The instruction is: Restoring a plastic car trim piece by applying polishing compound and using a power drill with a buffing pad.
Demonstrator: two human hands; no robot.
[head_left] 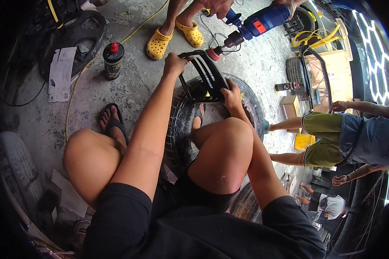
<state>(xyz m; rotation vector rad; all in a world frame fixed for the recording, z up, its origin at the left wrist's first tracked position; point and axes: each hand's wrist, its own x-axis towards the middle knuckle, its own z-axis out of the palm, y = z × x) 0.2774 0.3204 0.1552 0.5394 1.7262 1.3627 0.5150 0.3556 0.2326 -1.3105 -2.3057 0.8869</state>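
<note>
Both my hands hold a glossy black slotted frame [219,80] above a tyre [177,129] lying between my legs. My left hand [176,65] grips its upper left corner, and my right hand [232,94] has the right side, fingers partly hidden behind it. A co-worker's hands, at the top edge, hold a blue power drill [266,21]. Its round red pad [213,54] sits at the frame's top right edge, apparently touching; whether it spins cannot be seen.
A black bottle with a red cap [113,61] stands on the concrete left of me, near a yellow hose [90,64] and a flat white sheet [61,75]. The co-worker's yellow clogs [161,43] are just beyond the frame. Another person [328,138] stands at right.
</note>
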